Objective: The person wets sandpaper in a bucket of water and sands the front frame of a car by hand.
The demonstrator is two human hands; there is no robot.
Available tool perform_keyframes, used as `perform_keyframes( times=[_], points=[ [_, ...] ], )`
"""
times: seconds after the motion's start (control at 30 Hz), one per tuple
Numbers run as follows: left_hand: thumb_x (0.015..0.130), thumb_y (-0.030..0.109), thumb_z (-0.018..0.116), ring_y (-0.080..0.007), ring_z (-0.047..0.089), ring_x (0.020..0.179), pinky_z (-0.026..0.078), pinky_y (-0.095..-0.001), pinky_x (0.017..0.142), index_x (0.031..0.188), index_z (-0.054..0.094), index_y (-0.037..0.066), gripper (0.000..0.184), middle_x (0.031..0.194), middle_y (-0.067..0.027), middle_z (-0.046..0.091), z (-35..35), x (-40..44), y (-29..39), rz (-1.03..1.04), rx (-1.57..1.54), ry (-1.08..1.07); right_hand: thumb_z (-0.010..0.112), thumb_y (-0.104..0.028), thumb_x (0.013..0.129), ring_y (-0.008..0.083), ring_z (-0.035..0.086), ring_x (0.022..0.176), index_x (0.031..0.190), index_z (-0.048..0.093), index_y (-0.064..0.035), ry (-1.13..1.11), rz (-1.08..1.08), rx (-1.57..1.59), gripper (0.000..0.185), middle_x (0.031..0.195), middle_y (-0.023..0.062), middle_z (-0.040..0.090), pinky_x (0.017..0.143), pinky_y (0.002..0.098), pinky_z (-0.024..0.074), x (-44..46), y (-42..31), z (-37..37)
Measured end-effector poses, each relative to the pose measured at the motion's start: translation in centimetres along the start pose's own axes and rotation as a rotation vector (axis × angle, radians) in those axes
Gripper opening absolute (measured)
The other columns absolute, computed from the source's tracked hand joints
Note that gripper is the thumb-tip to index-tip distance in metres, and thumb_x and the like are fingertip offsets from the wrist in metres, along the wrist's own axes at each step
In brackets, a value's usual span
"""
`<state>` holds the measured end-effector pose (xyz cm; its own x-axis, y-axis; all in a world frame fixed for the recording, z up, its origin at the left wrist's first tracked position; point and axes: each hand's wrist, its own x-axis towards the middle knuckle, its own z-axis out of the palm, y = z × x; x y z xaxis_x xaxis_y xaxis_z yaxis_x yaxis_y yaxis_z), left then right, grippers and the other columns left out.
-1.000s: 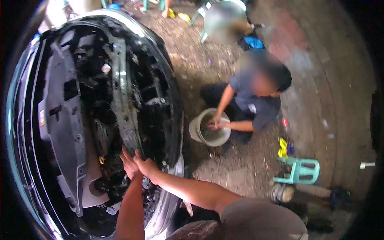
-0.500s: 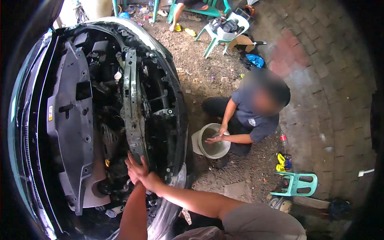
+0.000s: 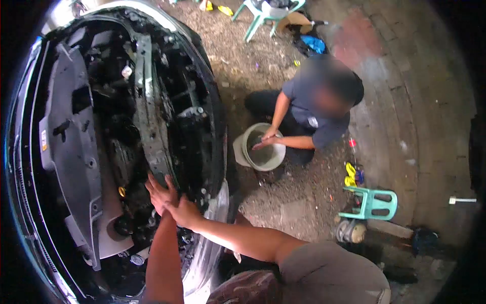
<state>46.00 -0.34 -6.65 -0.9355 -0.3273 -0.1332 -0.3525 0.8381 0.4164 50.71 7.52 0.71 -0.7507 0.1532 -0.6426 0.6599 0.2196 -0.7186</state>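
My left hand (image 3: 160, 192) reaches over the engine bay of a car. Its fingers are stretched out and somewhat spread at the lower end of the long grey metal crossbar (image 3: 152, 114); whether they press on it or hover just above, I cannot tell. From the right, my right hand (image 3: 185, 213) crosses to my left wrist, its fingers closed about the heel of that hand and partly hidden. A dark plastic cover panel (image 3: 71, 137) lies to the left of the bar. Near my left fingertips is a small yellow cap (image 3: 122, 191) among the engine parts.
Beside the car a person (image 3: 321, 101) sits low, both hands over a whitish bucket (image 3: 242, 152). A green plastic stool (image 3: 372, 203) lies on its side at right. Farther back stands a green chair (image 3: 260, 20). A blue cloth (image 3: 313, 44) lies on the ground.
My view has shifted, so the car, person and bucket appear higher and farther left. My hands keep their hold near the crossbar's lower end. The person's hands remain over the bucket.
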Motion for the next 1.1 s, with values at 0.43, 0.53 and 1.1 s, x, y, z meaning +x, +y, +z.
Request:
perform_keyframes(
  times=[0.43,0.53,1.1],
  points=[
    [0.098,0.059,0.064,-0.0542,0.066,0.119,0.058,-0.0601,0.094,0.163,0.036,0.015,0.083,0.144,-0.0275,0.054,0.6,0.6,-1.4,-0.013,-0.062,-0.080,0.068,-0.050,0.096,0.0556,0.066,0.119,0.154,0.036,0.0165,0.213,-0.130,0.096,0.094,0.129,0.0434,0.064,0.101,0.0560,0.0550,4.2,-2.1,2.0],
    [0.098,0.060,0.063,-0.0545,0.065,0.119,0.057,-0.0608,0.093,0.163,0.035,0.017,0.083,0.143,-0.0275,0.053,0.6,-0.1,-1.6,-0.023,-0.090,-0.109,0.073,-0.044,0.094,0.0551,0.069,0.114,0.150,0.042,0.0182,0.277,-0.316,0.037,0.089,0.121,0.0419,0.068,0.097,0.0564,0.0569,3.1,0.2,2.4],
    [0.093,0.042,0.073,-0.0514,0.067,0.118,0.056,-0.0608,0.096,0.161,0.034,0.013,0.083,0.149,-0.0253,0.051,-0.8,0.4,0.2,-0.028,0.048,-0.174,0.071,-0.022,0.092,0.0566,0.055,0.135,0.154,0.039,0.0164,0.253,-0.258,0.168,0.080,0.146,0.0464,0.051,0.114,0.0541,0.0485,11.6,-5.1,1.6]
  ],
)
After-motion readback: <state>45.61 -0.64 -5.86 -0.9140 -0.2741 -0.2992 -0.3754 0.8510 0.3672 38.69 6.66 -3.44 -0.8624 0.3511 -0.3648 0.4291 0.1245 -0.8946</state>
